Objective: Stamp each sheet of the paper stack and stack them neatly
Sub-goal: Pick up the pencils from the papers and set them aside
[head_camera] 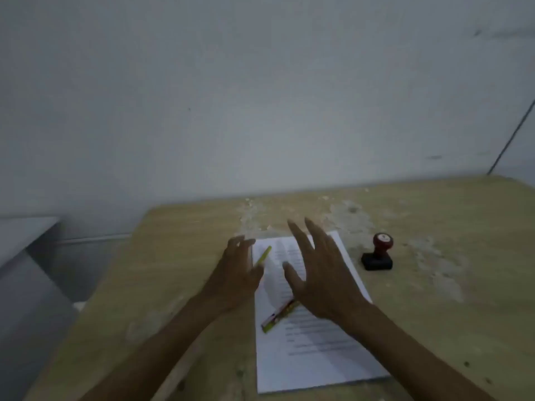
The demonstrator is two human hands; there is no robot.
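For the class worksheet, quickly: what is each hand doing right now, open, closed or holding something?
Left hand: open, fingers loosely curled, holding nothing, over the paper's left edge.
Right hand: open, fingers spread, holding nothing, above the paper.

A plain office corner: worn wooden desk [173, 256], printed papers [315, 357], rubber stamp [377, 253].

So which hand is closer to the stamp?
The right hand, spread open above the paper stack, is closer to the stamp. The left hand hovers on the paper's far side.
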